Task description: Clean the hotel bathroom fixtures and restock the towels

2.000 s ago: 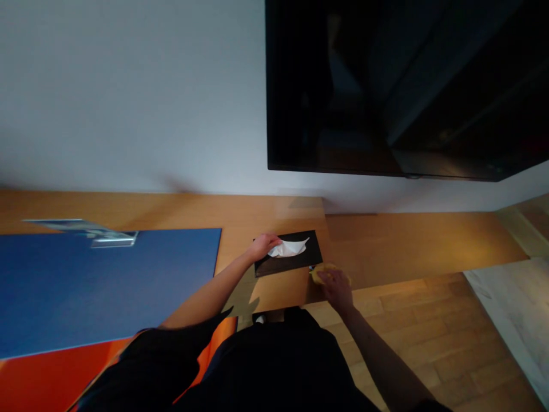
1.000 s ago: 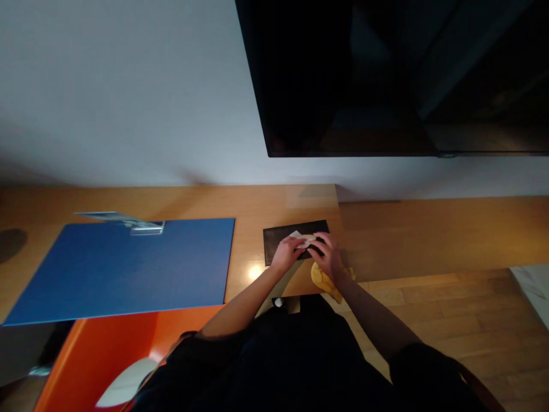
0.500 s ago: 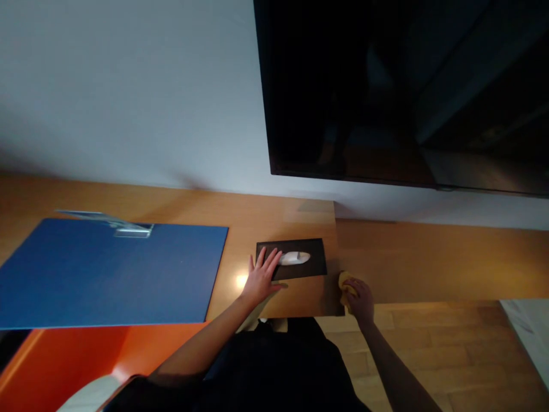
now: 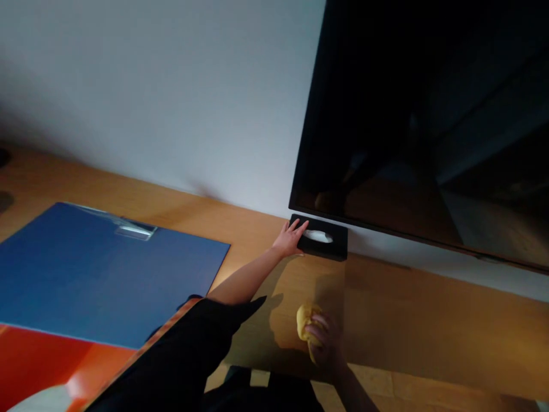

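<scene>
A black tissue box (image 4: 334, 246) with white tissue showing in its oval slot sits at the back of the wooden desk, near the wall and below the screen. My left hand (image 4: 289, 237) grips its left end, fingers spread over the top and thumb toward the front side. Nearer to me, my right hand (image 4: 326, 337) is closed around a bunched yellow cloth (image 4: 306, 320) on the desktop (image 4: 283, 286). Shadow partly hides the right fingers.
A blue board (image 4: 111, 274) with a clear stand-like piece (image 4: 135, 229) lies on the left of the desk. A large black screen (image 4: 407, 126) hangs at the right. An orange chair (image 4: 38, 360) is at the lower left. A lower wooden surface (image 4: 429, 320) extends rightward.
The tissue box has moved back toward the wall with my left hand. My right hand has brought the yellow cloth from the desk's right edge leftward onto the desktop. The view has tilted.
</scene>
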Demonstrator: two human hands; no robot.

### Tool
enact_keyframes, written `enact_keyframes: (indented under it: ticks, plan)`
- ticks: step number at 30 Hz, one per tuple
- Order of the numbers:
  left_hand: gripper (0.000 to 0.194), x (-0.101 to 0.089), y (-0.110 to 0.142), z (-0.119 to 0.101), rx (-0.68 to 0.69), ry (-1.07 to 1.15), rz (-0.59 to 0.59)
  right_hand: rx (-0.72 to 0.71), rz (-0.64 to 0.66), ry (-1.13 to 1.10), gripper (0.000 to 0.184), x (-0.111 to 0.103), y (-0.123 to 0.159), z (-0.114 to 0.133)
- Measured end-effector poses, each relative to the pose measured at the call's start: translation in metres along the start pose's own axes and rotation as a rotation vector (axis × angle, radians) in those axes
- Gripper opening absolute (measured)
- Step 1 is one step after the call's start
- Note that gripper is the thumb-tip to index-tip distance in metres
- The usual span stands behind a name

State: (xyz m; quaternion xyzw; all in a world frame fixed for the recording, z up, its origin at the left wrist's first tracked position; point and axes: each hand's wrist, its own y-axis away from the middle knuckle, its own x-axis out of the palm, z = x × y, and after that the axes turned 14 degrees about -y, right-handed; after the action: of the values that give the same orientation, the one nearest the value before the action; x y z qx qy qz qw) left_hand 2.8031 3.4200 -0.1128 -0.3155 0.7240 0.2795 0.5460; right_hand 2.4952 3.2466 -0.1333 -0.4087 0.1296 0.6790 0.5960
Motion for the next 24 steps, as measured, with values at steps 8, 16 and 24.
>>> enact_keyframes:
  ticks: [8,16,24]
  plan:
    - [0.056,-0.109,0.207,0.193,-0.975,-0.410,-0.385,-0.079,0.157,0.186,0.089,0.046,-0.007,-0.038]
    - [0.028,-0.172,0.282,0.338,-0.889,-0.390,0.217,-0.094,0.210,0.187,0.072,0.050,-0.004,-0.041]
    - [0.024,-0.154,0.078,0.155,-0.368,-0.330,0.066,0.048,0.229,0.212,0.064,0.049,-0.021,-0.020]
